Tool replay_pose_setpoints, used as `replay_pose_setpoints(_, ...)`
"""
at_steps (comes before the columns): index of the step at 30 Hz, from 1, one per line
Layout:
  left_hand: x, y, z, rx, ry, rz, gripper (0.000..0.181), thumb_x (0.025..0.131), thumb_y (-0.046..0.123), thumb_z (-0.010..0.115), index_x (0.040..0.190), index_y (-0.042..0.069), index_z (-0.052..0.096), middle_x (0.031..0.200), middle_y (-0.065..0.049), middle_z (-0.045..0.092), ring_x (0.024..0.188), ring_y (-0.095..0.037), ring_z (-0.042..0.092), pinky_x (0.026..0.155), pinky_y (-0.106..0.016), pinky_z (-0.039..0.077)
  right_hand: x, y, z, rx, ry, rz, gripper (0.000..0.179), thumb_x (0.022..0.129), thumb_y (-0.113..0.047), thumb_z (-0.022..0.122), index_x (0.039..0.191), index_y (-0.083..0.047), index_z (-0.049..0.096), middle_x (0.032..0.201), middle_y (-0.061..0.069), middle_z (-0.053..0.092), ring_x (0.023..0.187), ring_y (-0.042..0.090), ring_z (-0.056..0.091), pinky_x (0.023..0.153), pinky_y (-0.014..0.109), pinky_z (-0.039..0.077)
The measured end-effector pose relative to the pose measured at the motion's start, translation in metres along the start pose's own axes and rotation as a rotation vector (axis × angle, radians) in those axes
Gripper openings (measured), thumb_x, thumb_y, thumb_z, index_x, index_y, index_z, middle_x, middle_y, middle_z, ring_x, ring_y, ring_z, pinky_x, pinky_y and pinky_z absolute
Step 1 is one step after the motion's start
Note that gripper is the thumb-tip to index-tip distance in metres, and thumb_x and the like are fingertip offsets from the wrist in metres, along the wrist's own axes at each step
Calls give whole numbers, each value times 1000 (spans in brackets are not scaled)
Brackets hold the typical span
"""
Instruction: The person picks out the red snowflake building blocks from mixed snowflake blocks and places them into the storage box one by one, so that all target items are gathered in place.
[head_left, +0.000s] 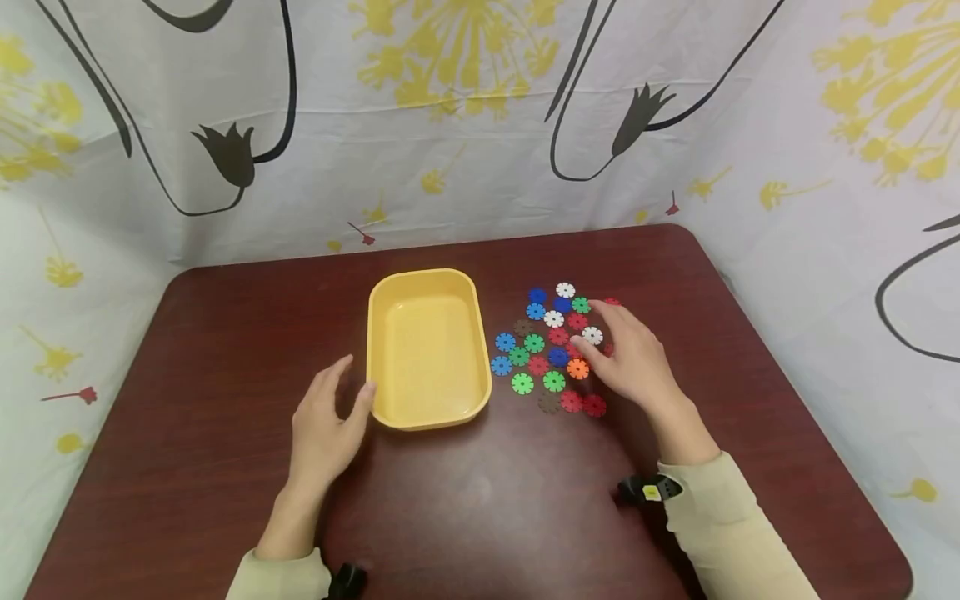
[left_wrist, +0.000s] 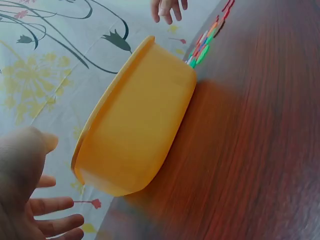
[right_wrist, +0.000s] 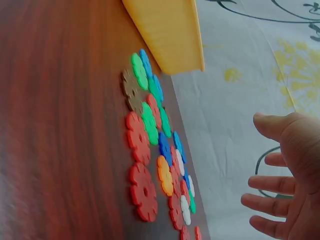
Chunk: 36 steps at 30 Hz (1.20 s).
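Left hand (head_left: 326, 433), yellow tray (head_left: 429, 367), flower-shaped discs (head_left: 558, 336), right hand (head_left: 639, 358).
The left hand's fingers are loosely spread, empty, just beside the tray, which lies at their two o'clock, long axis twelve to six. The discs lie flat at the tray's three o'clock. The right hand, nearer them, hovers empty, thumb and fingers parted; most discs lie toward its nine o'clock.

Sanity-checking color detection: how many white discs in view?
3: farthest white disc, second white disc nearest yellow tray, third white disc nearest right hand; others may be hidden underneath.
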<state>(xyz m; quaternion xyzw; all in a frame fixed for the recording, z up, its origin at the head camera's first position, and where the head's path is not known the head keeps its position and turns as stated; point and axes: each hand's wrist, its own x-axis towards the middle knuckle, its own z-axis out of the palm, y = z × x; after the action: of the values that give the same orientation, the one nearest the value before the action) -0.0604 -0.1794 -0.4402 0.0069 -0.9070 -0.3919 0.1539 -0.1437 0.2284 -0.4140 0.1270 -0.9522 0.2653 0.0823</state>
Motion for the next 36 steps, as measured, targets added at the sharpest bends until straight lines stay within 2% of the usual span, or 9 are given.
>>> replay_pose_setpoints(2, 0, 1, 2, -42, 18, -43, 49, 99, 29, 66, 140, 5, 56, 126, -16, 64, 109, -31, 64, 89, -49, 56, 3, 4, -1, 31, 24, -4, 66, 90, -28, 77, 143, -1, 50, 134, 23, 58, 121, 41, 55, 98, 67, 48)
replay_pose_setpoints(4, 1, 2, 3, -81, 24, -89, 47, 99, 27, 67, 138, 4, 58, 119, -14, 67, 99, -26, 67, 79, -34, 60, 5, 8, -2, 56, 50, -7, 62, 90, -24, 78, 141, 0, 52, 130, 23, 60, 117, 41, 57, 95, 65, 50)
replay_pose_setpoints(7, 2, 2, 5, -118, 17, -151, 46, 98, 26, 68, 138, 4, 58, 111, -11, 69, 91, -21, 67, 71, -17, 56, 7, 14, -1, 79, 82, -5, 58, 89, -19, 79, 137, 0, 55, 125, 23, 62, 112, 40, 59, 93, 62, 52)
replay_pose_setpoints(9, 2, 3, 6, -138, 13, -179, 46, 98, 26, 68, 137, 3, 59, 107, -10, 69, 88, -20, 67, 68, -13, 53, 9, 18, -1, 85, 99, -7, 56, 88, -17, 80, 135, 1, 56, 123, 23, 63, 110, 40, 60, 92, 62, 52)
replay_pose_setpoints(15, 3, 4, 8, -139, 15, -206, 43, 97, 28, 70, 132, 4, 63, 93, -6, 69, 78, -17, 66, 64, -19, 53, 14, 27, -3, 100, 116, 5, 52, 90, -17, 78, 134, 1, 58, 121, 24, 64, 106, 41, 63, 92, 61, 53)
replay_pose_setpoints(21, 4, 5, 12, -134, -25, -249, 40, 95, 30, 72, 127, 6, 66, 88, -6, 67, 72, -15, 61, 62, -21, 51, 18, 36, -4, 96, 109, 22, 51, 89, -15, 79, 133, 1, 58, 121, 25, 63, 105, 43, 64, 92, 62, 53)
replay_pose_setpoints(28, 5, 5, 16, -270, -74, -323, 39, 96, 23, 71, 128, 2, 64, 86, -11, 66, 61, -13, 65, 54, -26, 60, 23, 46, -5, 87, 95, 68, 50, 90, -17, 78, 132, 2, 58, 122, 24, 63, 106, 43, 64, 94, 62, 52)
replay_pose_setpoints(36, 8, 8, 15, -440, -59, -400, 36, 95, 14, 71, 125, -5, 64, 82, -15, 64, 55, -11, 64, 51, -28, 60, 31, 60, -3, 99, 83, 82, 46, 91, -17, 78, 128, 4, 60, 115, 26, 64, 102, 42, 65, 91, 60, 55)
